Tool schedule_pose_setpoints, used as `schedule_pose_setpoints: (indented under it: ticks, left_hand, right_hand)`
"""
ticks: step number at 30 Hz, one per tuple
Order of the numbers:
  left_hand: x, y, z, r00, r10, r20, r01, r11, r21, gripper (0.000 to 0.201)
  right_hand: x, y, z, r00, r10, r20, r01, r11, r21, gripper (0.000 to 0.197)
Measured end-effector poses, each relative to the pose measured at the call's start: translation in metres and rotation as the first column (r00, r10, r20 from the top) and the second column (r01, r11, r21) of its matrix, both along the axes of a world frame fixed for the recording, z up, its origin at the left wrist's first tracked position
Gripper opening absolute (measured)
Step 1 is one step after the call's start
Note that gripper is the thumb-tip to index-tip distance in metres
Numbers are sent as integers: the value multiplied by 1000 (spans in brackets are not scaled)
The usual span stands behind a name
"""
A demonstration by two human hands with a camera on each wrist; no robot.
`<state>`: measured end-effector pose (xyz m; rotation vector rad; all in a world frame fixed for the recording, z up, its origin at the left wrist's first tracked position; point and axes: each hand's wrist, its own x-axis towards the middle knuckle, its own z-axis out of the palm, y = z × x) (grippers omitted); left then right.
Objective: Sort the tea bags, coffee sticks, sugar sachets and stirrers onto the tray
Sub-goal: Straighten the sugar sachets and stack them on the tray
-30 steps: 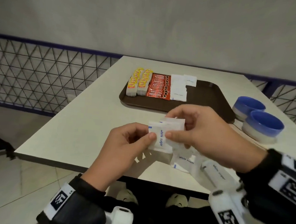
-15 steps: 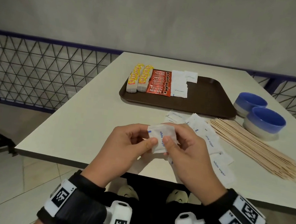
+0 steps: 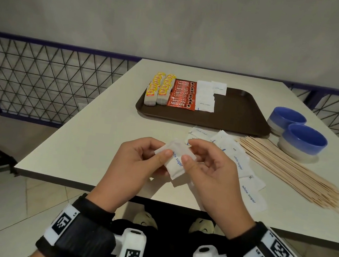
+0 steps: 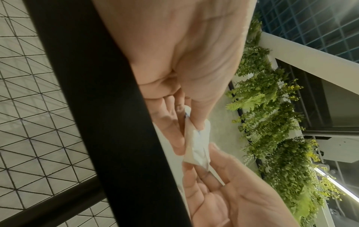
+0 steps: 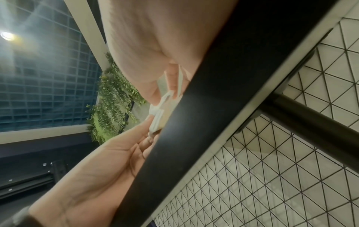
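Pinching a small stack of sugar sachets (image 3: 176, 164) between them, the left hand (image 3: 138, 164) and right hand (image 3: 209, 173) meet above the counter (image 3: 93, 133) near its front edge, thumbs pressed on top; how many sachets the stack holds is hard to tell. Loose sugar sachets (image 3: 241, 168) lie just right of the hands, beside a fan of wooden stirrers (image 3: 292, 173). Two blue bowls (image 3: 302, 141) stand beyond the stirrers. Farther back, the brown tray (image 3: 238, 116) carries tea bags (image 3: 157, 90), red coffee sticks (image 3: 182, 95) and placed sachets (image 3: 205, 96) in rows, its right half bare.
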<state>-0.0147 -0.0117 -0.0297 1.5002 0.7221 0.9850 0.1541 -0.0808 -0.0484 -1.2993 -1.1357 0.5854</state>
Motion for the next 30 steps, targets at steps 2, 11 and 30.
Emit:
schedule_pose_setpoints:
  ticks: [2,11,30]
  left_hand:
    - [-1,-1,1,999,34,39,-33,999,-15,11]
    - [-1,-3,2,998,-2,55,5,998,-59,12]
    - [-2,-4,2,998,-61,-5,60,997,-56,15]
  right_hand:
    - [1,0,1,1000,-6,-1,6,1000,-16,27]
    - [6,2,-1,990,34,-133,-28,999,45,14]
    - [3,-5,9,991,-6,-130,10,1000,29,14]
